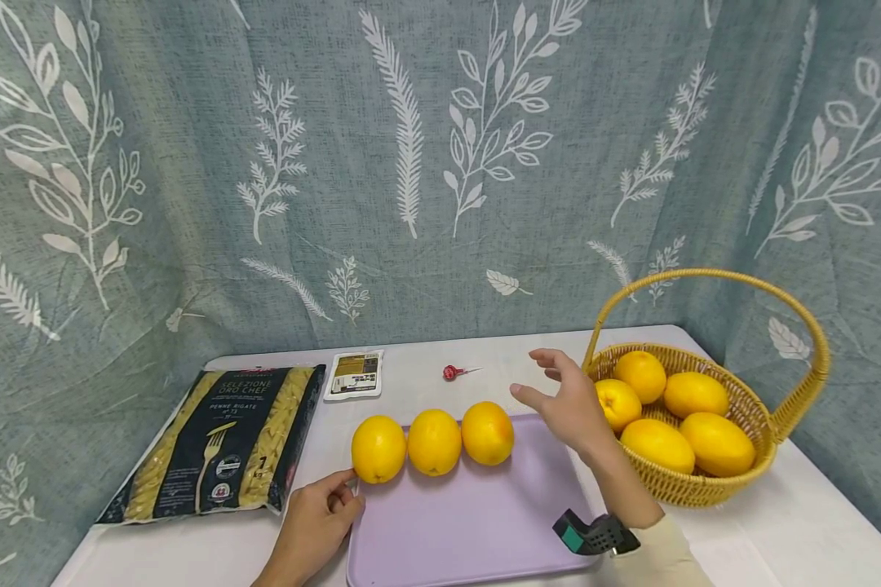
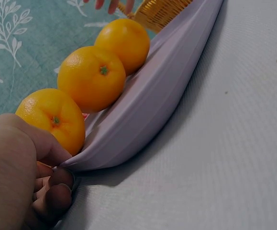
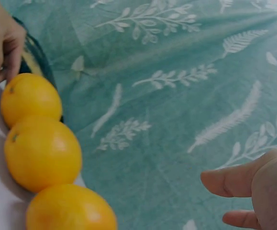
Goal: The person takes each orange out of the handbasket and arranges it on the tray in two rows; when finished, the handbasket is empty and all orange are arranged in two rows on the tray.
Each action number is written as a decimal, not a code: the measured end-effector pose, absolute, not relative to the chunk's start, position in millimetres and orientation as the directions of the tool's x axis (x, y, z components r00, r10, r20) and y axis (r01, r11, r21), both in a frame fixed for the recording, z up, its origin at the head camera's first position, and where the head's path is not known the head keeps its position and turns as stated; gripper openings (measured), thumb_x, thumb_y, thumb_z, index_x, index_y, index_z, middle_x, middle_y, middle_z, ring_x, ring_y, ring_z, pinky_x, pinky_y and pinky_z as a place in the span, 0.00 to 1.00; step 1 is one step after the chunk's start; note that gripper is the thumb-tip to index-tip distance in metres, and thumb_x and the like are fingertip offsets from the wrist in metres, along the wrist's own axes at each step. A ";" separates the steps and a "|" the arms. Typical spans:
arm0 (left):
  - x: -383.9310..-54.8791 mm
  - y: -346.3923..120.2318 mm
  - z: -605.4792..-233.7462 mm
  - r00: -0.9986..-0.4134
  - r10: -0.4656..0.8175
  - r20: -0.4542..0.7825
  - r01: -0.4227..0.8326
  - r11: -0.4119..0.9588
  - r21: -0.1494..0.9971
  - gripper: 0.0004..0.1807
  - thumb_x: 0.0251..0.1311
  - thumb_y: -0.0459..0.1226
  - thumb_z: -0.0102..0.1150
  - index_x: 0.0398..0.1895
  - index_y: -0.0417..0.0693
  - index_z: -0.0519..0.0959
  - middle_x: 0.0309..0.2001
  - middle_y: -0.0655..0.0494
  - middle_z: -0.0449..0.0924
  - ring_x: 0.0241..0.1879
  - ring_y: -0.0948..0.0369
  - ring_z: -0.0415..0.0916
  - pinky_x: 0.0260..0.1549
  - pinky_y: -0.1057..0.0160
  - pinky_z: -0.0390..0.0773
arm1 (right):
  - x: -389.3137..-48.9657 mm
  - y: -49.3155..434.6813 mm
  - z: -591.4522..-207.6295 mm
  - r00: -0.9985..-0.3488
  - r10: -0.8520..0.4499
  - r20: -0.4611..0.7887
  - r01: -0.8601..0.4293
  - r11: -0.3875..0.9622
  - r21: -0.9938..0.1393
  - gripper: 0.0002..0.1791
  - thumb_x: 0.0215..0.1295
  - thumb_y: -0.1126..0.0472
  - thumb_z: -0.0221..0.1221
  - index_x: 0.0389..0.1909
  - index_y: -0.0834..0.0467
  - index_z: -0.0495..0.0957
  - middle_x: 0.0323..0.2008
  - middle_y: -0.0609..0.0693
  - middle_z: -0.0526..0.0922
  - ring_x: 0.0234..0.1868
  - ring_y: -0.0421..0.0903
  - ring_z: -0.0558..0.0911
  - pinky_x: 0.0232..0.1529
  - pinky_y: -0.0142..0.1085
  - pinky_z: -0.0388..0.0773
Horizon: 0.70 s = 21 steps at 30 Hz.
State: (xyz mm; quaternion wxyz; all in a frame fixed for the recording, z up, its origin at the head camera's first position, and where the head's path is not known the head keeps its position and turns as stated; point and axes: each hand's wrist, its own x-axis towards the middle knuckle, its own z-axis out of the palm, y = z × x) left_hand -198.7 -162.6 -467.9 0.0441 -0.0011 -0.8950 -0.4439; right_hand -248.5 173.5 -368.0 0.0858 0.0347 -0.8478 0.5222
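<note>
Lilac tray point(image 1: 470, 534), right of the left grip point(image 1: 319, 518), has its rim pinched by it; only the left wrist view shows fingers point(image 2: 58, 195) curled beneath. Three oranges point(image 1: 435, 442) line its far edge. Left of that grip, a bag point(image 1: 216, 444) reads "PENNE RIGATE". Empty, fingers apart, the right grip point(image 1: 573, 408) hovers beside a basket point(image 1: 705, 492) of fruit point(image 1: 642, 377).

On my head feed, I observe a blue-green fabric backdrop point(image 1: 323, 204) with white botanical prints point(image 1: 408, 134), spanning the upper frame and angling forward at both sides. Below mid-frame, I register a white tabletop point(image 1: 411, 379) under diffuse light.
</note>
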 end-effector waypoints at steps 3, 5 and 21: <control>-199.1 -162.9 -468.3 -0.996 -0.038 0.079 0.040 0.605 0.795 0.20 0.57 0.29 0.65 0.54 0.32 0.82 0.25 0.57 0.75 0.22 0.63 0.68 0.20 0.69 0.68 | -247.4 180.9 -363.0 -0.979 0.040 0.200 -0.162 0.441 -0.883 0.32 0.63 0.56 0.67 0.67 0.59 0.70 0.68 0.60 0.71 0.70 0.61 0.67 0.66 0.58 0.68; -199.2 -162.9 -468.5 -0.996 -0.038 0.078 0.039 0.605 0.796 0.20 0.57 0.30 0.64 0.54 0.32 0.82 0.25 0.57 0.75 0.22 0.63 0.68 0.21 0.69 0.68 | -246.8 186.6 -359.9 -0.977 0.049 0.205 -0.165 0.431 -0.887 0.32 0.64 0.56 0.67 0.67 0.59 0.70 0.67 0.60 0.71 0.70 0.61 0.68 0.66 0.57 0.69; -198.9 -160.9 -467.2 -0.996 -0.048 0.069 0.027 0.602 0.798 0.20 0.57 0.30 0.64 0.54 0.32 0.82 0.25 0.57 0.75 0.22 0.63 0.68 0.20 0.70 0.68 | -243.1 241.0 -344.8 -0.958 0.199 0.208 -0.106 0.430 -0.896 0.30 0.69 0.52 0.63 0.67 0.61 0.70 0.63 0.62 0.72 0.63 0.59 0.72 0.62 0.49 0.71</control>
